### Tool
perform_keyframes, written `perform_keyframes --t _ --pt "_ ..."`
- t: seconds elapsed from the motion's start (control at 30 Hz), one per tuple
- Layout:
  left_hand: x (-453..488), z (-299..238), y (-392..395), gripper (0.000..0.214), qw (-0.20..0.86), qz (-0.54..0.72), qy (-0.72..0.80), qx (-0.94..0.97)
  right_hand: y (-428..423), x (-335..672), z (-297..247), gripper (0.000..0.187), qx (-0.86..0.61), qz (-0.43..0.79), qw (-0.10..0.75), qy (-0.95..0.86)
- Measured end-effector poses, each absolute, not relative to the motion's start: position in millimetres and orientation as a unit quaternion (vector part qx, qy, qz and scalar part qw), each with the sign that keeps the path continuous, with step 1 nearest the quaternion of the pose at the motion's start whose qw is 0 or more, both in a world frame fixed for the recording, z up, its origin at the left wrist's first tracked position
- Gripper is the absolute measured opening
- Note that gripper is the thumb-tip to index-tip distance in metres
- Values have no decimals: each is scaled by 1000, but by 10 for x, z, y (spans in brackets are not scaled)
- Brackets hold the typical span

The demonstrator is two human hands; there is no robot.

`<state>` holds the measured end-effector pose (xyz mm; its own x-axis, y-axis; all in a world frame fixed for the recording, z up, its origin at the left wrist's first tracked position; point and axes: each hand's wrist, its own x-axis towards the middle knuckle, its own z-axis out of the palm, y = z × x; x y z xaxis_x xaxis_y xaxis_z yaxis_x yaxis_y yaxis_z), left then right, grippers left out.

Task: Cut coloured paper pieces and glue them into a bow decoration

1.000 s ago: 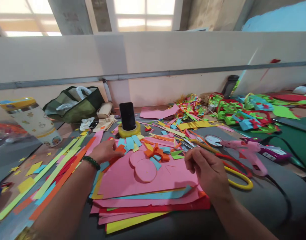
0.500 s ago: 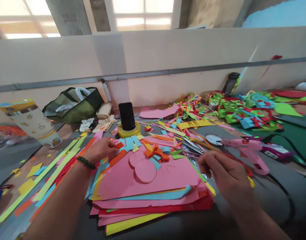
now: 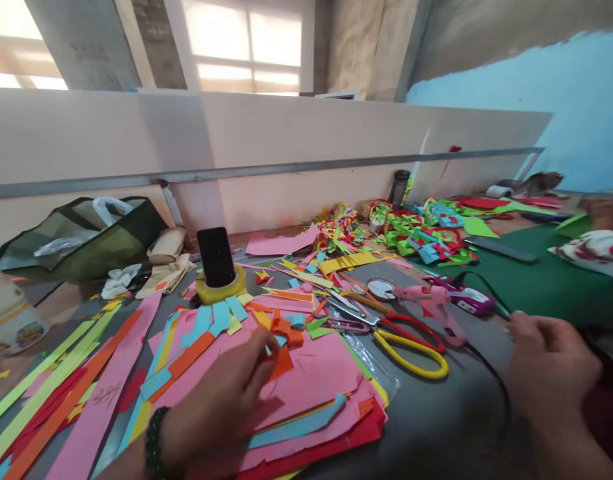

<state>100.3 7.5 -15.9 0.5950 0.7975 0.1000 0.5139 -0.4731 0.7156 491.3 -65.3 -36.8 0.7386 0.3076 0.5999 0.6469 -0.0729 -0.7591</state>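
My left hand (image 3: 231,387) is over the stack of coloured paper (image 3: 331,387), with a green bead bracelet on its wrist. Its fingers pinch a small orange paper piece (image 3: 282,363). Folded orange strips (image 3: 286,328) and short blue strips (image 3: 220,315) lie just beyond. To the right, my right hand (image 3: 551,363) is closed above the table; what it holds, if anything, is hidden. Near it are a pink glue gun (image 3: 436,305) and a purple device (image 3: 469,297) whose black cord runs toward my fingertips. Scissors (image 3: 411,340) with red and yellow handles lie between the hands.
A phone (image 3: 216,257) stands in a yellow tape roll (image 3: 221,287). Long paper strips (image 3: 91,400) cover the left side, by a cup (image 3: 11,320) and a green bag (image 3: 81,243). Coloured paper pieces (image 3: 426,233) are heaped at the back. Another person's hand (image 3: 606,212) shows at far right.
The view has swung right. My left hand has moved from the strips at the stack's left to its middle, with an orange piece at the fingertips. My right hand has moved right, uncovering the scissors.
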Motion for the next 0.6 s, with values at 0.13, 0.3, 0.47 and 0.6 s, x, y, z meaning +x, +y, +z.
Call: perform_keyframes --t 0.13,0.3,0.47,0.6 --pt "1190 -277 -17 18 306 177 370 859 -501 5060 -376 24 -785 -42 466 -405" --pt "1209 -324 32 33 244 129 356 893 -277 4962 -334 35 -801 44 354 -481" --pt "1142 -333 45 27 288 180 362 868 -203 4851 -192 35 -815 36 338 -470" --pt "1107 -305 42 23 359 208 397 819 -297 4666 -47 33 -840 9 356 -409"
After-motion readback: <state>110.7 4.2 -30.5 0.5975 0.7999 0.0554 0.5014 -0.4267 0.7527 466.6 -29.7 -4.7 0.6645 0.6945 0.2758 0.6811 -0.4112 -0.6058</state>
